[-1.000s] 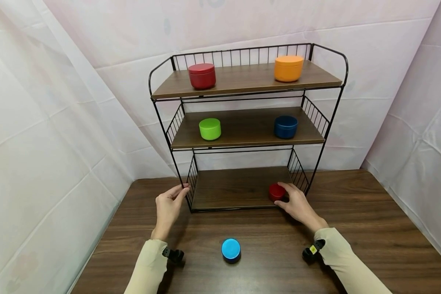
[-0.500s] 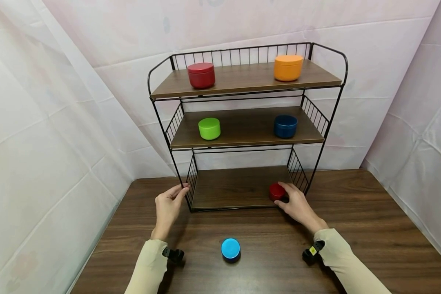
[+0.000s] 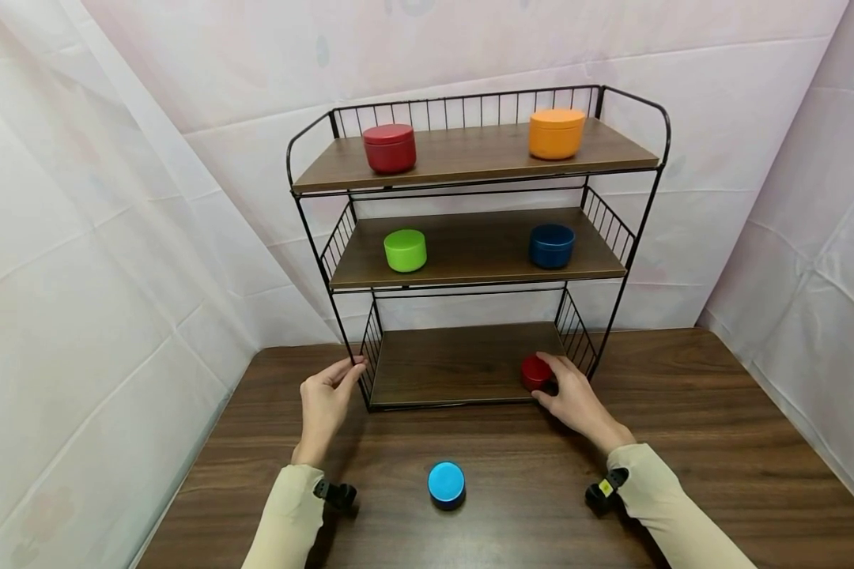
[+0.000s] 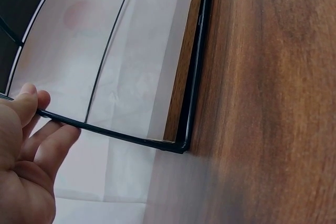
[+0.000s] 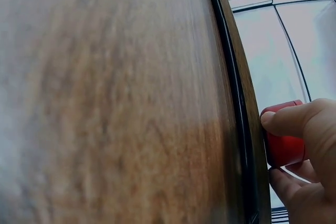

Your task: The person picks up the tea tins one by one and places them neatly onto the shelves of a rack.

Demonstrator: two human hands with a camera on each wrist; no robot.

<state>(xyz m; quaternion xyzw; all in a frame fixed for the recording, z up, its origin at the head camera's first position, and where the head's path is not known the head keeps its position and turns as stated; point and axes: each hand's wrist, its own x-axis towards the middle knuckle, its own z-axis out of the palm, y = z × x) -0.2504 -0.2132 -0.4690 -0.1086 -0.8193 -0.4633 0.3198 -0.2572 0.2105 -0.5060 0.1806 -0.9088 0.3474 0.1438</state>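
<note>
A three-tier shelf rack (image 3: 470, 273) with a black wire frame and brown boards stands on the table. My left hand (image 3: 326, 401) pinches its front left upright low down, and in the left wrist view the thumb and fingers (image 4: 59, 142) close round the black bar. At the right end of the bottom board, my right hand (image 3: 576, 397) grips a small round red tin (image 3: 535, 372) between thumb and fingers. In the right wrist view the red tin (image 5: 285, 148) sits right at the board's front edge, partly covered by the thumb.
A light blue-lidded tin (image 3: 447, 484) stands on the wooden table (image 3: 512, 506) before the rack. Above are a larger red tin (image 3: 389, 149), an orange tin (image 3: 557, 133), a green tin (image 3: 405, 250) and a dark blue tin (image 3: 551, 246). A pale cloth (image 3: 114, 276) hangs behind.
</note>
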